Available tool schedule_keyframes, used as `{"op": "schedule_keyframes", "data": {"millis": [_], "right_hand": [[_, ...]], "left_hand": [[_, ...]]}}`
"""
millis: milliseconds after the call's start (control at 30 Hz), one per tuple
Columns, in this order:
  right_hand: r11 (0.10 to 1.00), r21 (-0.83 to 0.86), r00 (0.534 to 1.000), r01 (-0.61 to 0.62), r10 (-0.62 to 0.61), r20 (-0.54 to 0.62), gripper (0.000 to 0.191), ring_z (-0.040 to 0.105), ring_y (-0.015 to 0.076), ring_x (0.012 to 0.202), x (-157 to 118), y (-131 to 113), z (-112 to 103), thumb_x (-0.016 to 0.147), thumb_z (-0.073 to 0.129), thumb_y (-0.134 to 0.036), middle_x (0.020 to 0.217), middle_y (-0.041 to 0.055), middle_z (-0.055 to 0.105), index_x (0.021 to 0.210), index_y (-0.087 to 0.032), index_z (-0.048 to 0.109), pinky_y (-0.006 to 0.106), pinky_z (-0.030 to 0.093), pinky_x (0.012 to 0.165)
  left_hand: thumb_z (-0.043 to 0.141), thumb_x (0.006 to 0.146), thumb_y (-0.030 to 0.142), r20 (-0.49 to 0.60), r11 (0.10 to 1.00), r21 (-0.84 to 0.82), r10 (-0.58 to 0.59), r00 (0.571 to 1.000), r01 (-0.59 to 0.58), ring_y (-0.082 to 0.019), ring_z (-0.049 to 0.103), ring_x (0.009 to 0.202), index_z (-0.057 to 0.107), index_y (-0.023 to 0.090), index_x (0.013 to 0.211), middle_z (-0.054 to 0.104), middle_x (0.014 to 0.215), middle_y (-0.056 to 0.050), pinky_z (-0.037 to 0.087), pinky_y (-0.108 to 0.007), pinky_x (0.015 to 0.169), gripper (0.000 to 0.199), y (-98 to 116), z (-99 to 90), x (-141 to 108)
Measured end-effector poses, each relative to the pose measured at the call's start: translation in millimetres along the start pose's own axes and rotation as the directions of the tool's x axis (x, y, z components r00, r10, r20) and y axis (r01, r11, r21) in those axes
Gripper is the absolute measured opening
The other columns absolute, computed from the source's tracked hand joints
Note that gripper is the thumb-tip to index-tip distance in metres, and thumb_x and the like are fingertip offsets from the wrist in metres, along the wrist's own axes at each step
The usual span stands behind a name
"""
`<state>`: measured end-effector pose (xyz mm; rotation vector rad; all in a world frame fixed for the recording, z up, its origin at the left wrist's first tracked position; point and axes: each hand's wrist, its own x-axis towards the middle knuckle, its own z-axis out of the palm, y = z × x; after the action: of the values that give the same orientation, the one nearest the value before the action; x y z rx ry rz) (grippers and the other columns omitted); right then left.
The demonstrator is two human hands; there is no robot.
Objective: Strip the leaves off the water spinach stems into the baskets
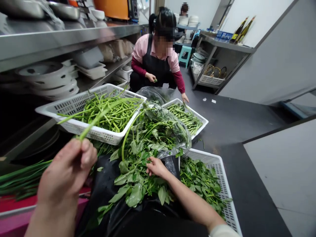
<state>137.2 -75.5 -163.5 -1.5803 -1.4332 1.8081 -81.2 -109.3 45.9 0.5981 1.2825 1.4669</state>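
My left hand [65,168], raised at the left, pinches the end of a long bare green stem [96,121], which points up over a white basket [106,137] of similar stripped stems [116,115]. In the middle, my right hand [156,167] reaches into a heap of leafy greens [140,181], its fingers curled in against the leaves. The heap spills from a clear plastic bag [186,131] onto black plastic [105,169]. To the right of my forearm stands another white basket [223,171] holding plucked leaves [199,181].
A co-worker [158,59] in an apron crouches opposite, one hand at a third basket [203,123] of stems. Long green stalks [22,181] lie at the left. A steel shelf [61,42] with stacked dishes runs along the left; a metal rack [209,59] stands back right.
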Motion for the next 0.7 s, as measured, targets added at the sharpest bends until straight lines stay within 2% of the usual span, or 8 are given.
{"op": "schedule_keyframes", "data": {"millis": [100, 200, 233, 267, 300, 400, 533, 700], "right_hand": [[0.999, 0.023, 0.999, 0.048, -0.048, -0.008, 0.031, 0.050, 0.0074, 0.040, -16.7, 1.9, -3.5, 0.079, 0.047, -0.011, 0.059, -0.0036, 0.062, 0.110, -0.014, 0.049, 0.016, 0.036, 0.039], [0.992, 0.067, 0.994, 0.108, -0.109, 0.008, 0.029, 0.051, 0.0077, 0.043, -34.4, -4.3, -11.1, 0.080, 0.046, -0.014, 0.065, -0.0013, 0.064, 0.107, -0.014, 0.053, 0.017, 0.038, 0.043], [0.990, 0.076, 0.993, 0.117, -0.118, 0.016, 0.026, 0.051, 0.0077, 0.043, -40.1, -7.2, -14.2, 0.079, 0.046, -0.015, 0.065, -0.0008, 0.064, 0.104, -0.014, 0.055, 0.018, 0.039, 0.044], [0.990, 0.077, 0.992, 0.120, -0.122, 0.021, 0.024, 0.050, 0.0077, 0.044, -45.4, -10.1, -17.4, 0.079, 0.045, -0.015, 0.065, -0.0003, 0.064, 0.100, -0.014, 0.057, 0.018, 0.039, 0.046], [0.990, 0.073, 0.992, 0.119, -0.121, 0.021, 0.022, 0.050, 0.0077, 0.044, -50.4, -12.8, -20.6, 0.078, 0.045, -0.015, 0.065, 0.0000, 0.064, 0.096, -0.014, 0.058, 0.018, 0.040, 0.047], [0.992, 0.006, 0.992, 0.129, -0.129, -0.001, 0.022, 0.051, 0.0089, 0.046, -62.7, -16.7, -29.1, 0.077, 0.046, -0.015, 0.066, 0.0008, 0.065, 0.093, -0.015, 0.062, 0.019, 0.040, 0.049], [0.983, -0.095, 0.985, 0.154, -0.161, -0.068, 0.024, 0.056, 0.0110, 0.053, -74.0, -8.6, -39.1, 0.076, 0.046, -0.015, 0.066, 0.0012, 0.067, 0.092, -0.016, 0.064, 0.020, 0.041, 0.055], [0.995, -0.044, 0.989, 0.094, -0.098, -0.108, 0.023, 0.055, 0.0112, 0.053, -80.8, 2.0, -51.6, 0.077, 0.044, -0.017, 0.065, 0.0012, 0.066, 0.090, -0.015, 0.063, 0.020, 0.042, 0.055]], "left_hand": [[0.054, 0.082, 0.044, 0.031, 0.995, -0.100, -0.015, 0.999, 0.018, -0.007, 0.026, 0.041, 0.059, 0.021, 0.068, 0.044, 0.046, 0.005, 0.024, -0.016, 0.034, 0.027, -0.5, 26.5, 52.2], [0.044, 0.085, 0.049, 0.148, 0.963, 0.255, -0.130, 0.980, 0.089, -0.006, 0.039, 0.043, 0.061, 0.018, 0.093, 0.060, 0.066, 0.000, 0.028, -0.016, 0.036, 0.037, -39.9, 61.3, 101.6], [0.045, 0.085, 0.045, 0.204, 0.882, 0.471, -0.127, 0.971, 0.017, -0.008, 0.047, 0.048, 0.060, 0.017, 0.099, 0.064, 0.073, -0.002, 0.034, -0.017, 0.040, 0.035, -60.1, 74.9, 116.6], [0.043, 0.086, 0.042, 0.297, 0.707, 0.700, -0.158, 0.942, -0.102, -0.011, 0.057, 0.059, 0.060, 0.017, 0.106, 0.067, 0.084, -0.005, 0.042, -0.019, 0.049, 0.036, -81.9, 89.0, 130.4], [0.039, 0.088, 0.040, 0.320, 0.438, 0.874, -0.191, 0.928, -0.211, -0.013, 0.062, 0.071, 0.060, 0.018, 0.107, 0.068, 0.093, -0.006, 0.047, -0.021, 0.058, 0.036, -104.1, 102.7, 143.0], [0.049, 0.082, 0.029, 0.287, 0.168, 0.951, -0.184, 0.940, -0.258, -0.025, 0.061, 0.099, 0.059, 0.013, 0.110, 0.064, 0.111, -0.016, 0.047, -0.032, 0.080, 0.034, -162.4, 133.5, 170.2], [0.050, 0.079, 0.025, 0.288, -0.041, 0.955, -0.113, 0.951, -0.294, -0.032, 0.054, 0.110, 0.053, 0.012, 0.119, 0.056, 0.121, -0.022, 0.043, -0.043, 0.086, 0.041, -201.2, 140.2, 182.4], [0.040, 0.084, 0.026, 0.372, -0.157, 0.911, -0.079, 0.925, -0.380, -0.030, 0.062, 0.095, 0.063, 0.017, 0.103, 0.066, 0.100, -0.015, 0.046, -0.040, 0.078, 0.031, -188.1, 131.8, 176.9]]}}
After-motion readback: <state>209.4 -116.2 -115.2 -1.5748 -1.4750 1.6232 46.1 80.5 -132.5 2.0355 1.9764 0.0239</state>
